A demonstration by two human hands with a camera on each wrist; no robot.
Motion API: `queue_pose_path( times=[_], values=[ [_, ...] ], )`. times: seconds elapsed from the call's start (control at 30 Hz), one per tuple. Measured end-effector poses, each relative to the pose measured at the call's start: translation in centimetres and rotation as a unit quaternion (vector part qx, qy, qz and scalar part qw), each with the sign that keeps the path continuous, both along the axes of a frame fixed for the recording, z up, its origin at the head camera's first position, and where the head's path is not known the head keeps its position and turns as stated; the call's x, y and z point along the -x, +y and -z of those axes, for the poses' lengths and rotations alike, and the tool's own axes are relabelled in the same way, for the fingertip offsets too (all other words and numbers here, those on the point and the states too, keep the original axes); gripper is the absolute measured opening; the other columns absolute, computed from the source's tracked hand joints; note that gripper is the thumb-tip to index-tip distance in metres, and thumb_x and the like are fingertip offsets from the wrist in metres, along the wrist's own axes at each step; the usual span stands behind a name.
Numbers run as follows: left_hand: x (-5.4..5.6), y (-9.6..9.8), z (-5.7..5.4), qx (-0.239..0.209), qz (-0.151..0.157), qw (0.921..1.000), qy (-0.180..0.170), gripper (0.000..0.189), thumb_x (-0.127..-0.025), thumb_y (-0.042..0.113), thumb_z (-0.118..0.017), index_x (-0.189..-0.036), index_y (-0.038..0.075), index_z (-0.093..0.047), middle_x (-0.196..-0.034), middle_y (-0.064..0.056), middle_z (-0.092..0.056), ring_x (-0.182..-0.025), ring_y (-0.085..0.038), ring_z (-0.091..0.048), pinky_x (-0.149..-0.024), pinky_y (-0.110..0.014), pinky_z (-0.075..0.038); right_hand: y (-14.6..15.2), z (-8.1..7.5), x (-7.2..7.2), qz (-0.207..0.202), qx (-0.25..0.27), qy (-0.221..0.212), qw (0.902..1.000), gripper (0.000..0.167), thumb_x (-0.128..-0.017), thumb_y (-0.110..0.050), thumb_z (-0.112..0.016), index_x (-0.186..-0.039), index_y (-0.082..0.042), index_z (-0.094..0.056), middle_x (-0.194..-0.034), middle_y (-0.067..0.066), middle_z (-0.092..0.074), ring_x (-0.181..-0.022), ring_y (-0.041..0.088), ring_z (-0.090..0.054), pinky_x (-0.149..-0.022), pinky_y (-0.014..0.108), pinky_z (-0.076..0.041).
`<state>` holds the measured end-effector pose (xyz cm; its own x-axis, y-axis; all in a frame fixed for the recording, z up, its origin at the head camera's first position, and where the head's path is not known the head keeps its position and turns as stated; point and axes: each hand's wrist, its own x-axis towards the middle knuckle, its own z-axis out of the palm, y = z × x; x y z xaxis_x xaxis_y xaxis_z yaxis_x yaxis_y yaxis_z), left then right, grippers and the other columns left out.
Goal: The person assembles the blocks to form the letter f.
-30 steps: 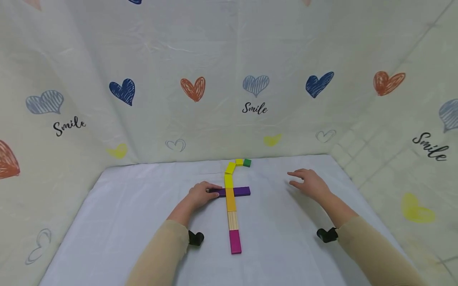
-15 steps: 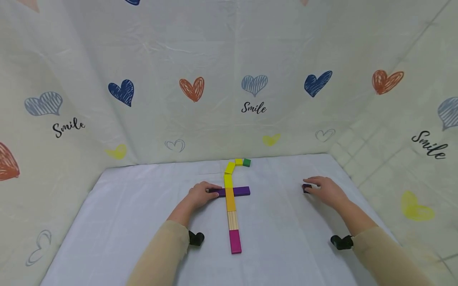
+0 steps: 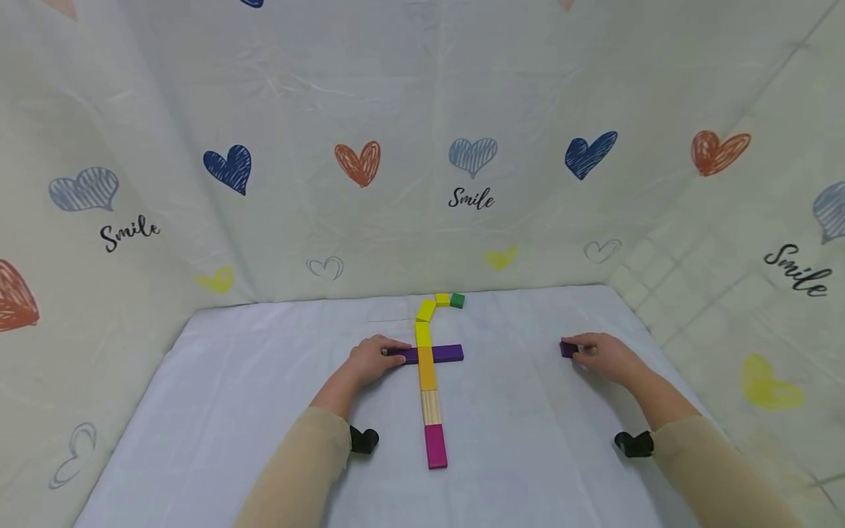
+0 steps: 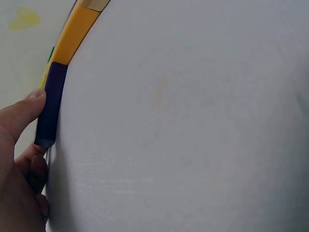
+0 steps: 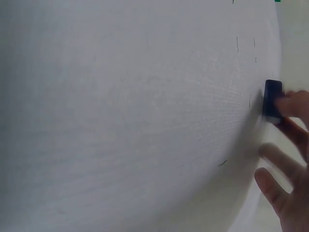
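My left hand [image 3: 367, 360] grips the outer end of a dark purple block [image 3: 410, 356] with thumb and fingers. In the left wrist view, this purple block's inner end meets the side of an orange block [image 4: 77, 34]. Another purple block [image 3: 449, 353] lies straight across on the orange one's right side. Over at the right of the cloth, my right hand [image 3: 610, 358] pinches a short, dark purple block [image 3: 568, 350] between thumb and fingers. The right wrist view shows its remaining fingers spread apart, away from that small block.
Below the orange block run a natural wood block [image 3: 430, 407] and a magenta block [image 3: 436, 446]. Above it, yellow blocks [image 3: 423, 334] bend rightward to a green block [image 3: 458, 300]. A heart-printed curtain [image 3: 396, 242] rises behind the white cloth [image 3: 515, 440].
My right hand moved right and slightly nearer, and took hold of the small purple block, which it has tilted into fuller view. The left hand and the laid blocks stay put.
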<state>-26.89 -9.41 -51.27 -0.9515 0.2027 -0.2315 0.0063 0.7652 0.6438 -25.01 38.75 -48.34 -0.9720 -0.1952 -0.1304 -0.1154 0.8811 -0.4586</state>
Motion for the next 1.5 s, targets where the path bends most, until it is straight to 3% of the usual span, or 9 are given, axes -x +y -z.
queue_pose_path(
  times=[0.3,0.7,1.5],
  values=[
    [0.0,0.0,-0.1,0.002,0.002,1.0,0.001,0.028,-0.093,0.04,-0.068,-0.121,0.044,-0.07,-0.133,-0.004,-0.057,-0.125,-0.032,-0.046,-0.106,-0.057,-0.034,0.2,0.2,0.1,0.008,-0.01,-0.002,0.9999,0.04,-0.094,-0.027,-0.067,-0.131,-0.011,-0.066,-0.132,0.025,-0.058,-0.12,0.046,-0.05,-0.097,0.063,-0.041],
    [0.2,0.1,0.3,0.006,0.006,1.0,0.005,0.028,-0.093,0.04,-0.069,-0.121,0.043,-0.07,-0.132,-0.004,-0.058,-0.123,-0.032,-0.047,-0.106,-0.057,-0.034,-0.9,-0.4,1.0,0.017,-0.016,0.001,0.9997,0.047,-0.096,-0.041,-0.064,-0.135,-0.016,-0.063,-0.137,0.023,-0.056,-0.122,0.045,-0.05,-0.095,0.061,-0.042],
    [0.1,0.1,-0.1,0.007,0.005,1.0,0.004,0.028,-0.093,0.039,-0.069,-0.121,0.043,-0.07,-0.13,-0.005,-0.058,-0.12,-0.031,-0.048,-0.103,-0.056,-0.037,-8.1,-0.6,5.2,0.004,-0.007,0.025,0.9997,0.044,-0.095,-0.038,-0.066,-0.134,-0.017,-0.065,-0.133,0.015,-0.061,-0.114,0.035,-0.055,-0.095,0.053,-0.044]
  ],
)
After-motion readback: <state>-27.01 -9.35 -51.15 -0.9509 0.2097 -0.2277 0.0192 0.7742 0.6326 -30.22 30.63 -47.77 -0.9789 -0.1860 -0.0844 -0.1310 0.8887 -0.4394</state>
